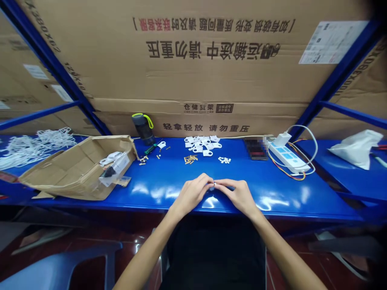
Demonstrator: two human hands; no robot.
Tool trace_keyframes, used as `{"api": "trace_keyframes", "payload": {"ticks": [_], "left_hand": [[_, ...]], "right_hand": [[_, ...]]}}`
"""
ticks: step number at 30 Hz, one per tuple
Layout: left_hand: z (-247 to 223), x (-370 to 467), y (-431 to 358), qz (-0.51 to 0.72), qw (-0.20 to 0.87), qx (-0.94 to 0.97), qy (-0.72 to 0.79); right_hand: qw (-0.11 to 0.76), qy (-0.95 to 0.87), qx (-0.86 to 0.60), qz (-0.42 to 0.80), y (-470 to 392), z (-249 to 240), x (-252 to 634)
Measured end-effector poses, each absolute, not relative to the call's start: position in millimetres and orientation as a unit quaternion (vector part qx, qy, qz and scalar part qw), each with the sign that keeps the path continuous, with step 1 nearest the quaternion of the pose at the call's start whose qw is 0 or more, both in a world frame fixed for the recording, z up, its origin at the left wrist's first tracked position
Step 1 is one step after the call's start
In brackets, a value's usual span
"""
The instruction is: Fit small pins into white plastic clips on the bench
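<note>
My left hand [195, 191] and my right hand [238, 194] meet above the front of the blue table [163, 181]. The fingertips of both pinch a tiny white piece [215, 184], mostly hidden between them. Beyond the hands lie a pile of brass-coloured pins [190, 159], a scatter of small white pieces [224, 160] and, farther back, a heap of flat white parts with round holes [208, 153]. To the left, a green-handled screwdriver [150, 149] rests near one more white part [161, 145] and a few small bits [143, 160].
An open cardboard box [69, 189] stands at the left, with a dark bottle [143, 129] behind. Farther left are tangled white strips [39, 145]. At right are a dark tray [255, 149], a white power strip [288, 157] with cables, and a white bag [356, 149].
</note>
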State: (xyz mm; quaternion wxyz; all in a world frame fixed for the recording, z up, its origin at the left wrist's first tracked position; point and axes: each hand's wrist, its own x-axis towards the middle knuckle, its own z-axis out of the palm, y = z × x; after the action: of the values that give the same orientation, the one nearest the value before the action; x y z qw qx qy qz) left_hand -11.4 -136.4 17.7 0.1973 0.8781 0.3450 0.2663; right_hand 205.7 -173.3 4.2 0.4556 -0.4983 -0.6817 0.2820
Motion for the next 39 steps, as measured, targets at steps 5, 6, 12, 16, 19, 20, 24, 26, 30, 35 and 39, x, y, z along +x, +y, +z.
{"api": "trace_keyframes", "payload": {"ticks": [5, 6, 12, 16, 19, 20, 24, 26, 30, 35, 39], "left_hand": [[16, -12, -135, 0.283, 0.188, 0.870, 0.357], [16, -12, -135, 0.283, 0.187, 0.868, 0.362], [15, -12, -135, 0.287, 0.188, 0.867, 0.361], [13, -13, -134, 0.285, 0.181, 0.870, 0.359], [11, -13, -133, 0.272, 0.160, 0.873, 0.371], [9, -13, -132, 0.265, 0.153, 0.874, 0.377], [3, -10, -131, 0.235, 0.113, 0.872, 0.414], [2, -9, -131, 0.222, 0.082, 0.862, 0.449], [7, -12, -128, 0.185, 0.040, 0.842, 0.505], [18, -20, -116, 0.159, 0.032, 0.822, 0.546], [23, -21, -104, 0.143, 0.033, 0.834, 0.532]], "right_hand": [[0.432, -0.690, -0.503, 0.289, -172, 4, 206], [0.432, -0.690, -0.507, 0.283, -172, 5, 206], [0.428, -0.706, -0.509, 0.244, -173, 8, 205], [0.421, -0.717, -0.505, 0.232, -172, 6, 205], [0.406, -0.728, -0.512, 0.208, -170, 1, 206], [0.399, -0.731, -0.517, 0.197, -169, -1, 207], [0.370, -0.742, -0.532, 0.170, -165, -7, 209], [0.359, -0.749, -0.534, 0.159, -165, -7, 208], [0.352, -0.751, -0.539, 0.148, -165, -7, 207], [0.355, -0.751, -0.537, 0.147, -166, -7, 207], [0.357, -0.751, -0.536, 0.147, -166, -9, 208]]}}
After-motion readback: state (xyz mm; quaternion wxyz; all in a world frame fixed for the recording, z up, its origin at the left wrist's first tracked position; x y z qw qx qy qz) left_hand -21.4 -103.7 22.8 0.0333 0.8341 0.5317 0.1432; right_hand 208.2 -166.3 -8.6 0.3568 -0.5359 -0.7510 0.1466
